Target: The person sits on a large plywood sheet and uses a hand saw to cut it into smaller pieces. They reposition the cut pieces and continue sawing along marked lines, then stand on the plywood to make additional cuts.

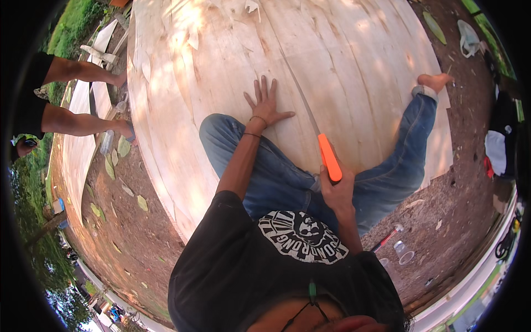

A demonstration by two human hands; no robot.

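Observation:
I sit with jeans-clad legs spread on large pale thin wooden sheets [359,66]. My left hand [261,105] lies palm down on the wood, fingers spread, just beyond my bent left knee. My right hand [338,185] grips the orange handle [328,152] of a long, thin-bladed saw [308,110] between my legs. The blade points away from me, right of my left hand, along a dark line in the sheet; whether it sits inside a cut I cannot tell.
Another person's bare legs [80,120] stand at the left edge, beside pale offcuts [74,171] and a plastic bottle [108,141]. At lower right lie a red-handled tool [384,240] and clear plastic cups [402,253]. Dark and white cloth items [498,149] lie at the right.

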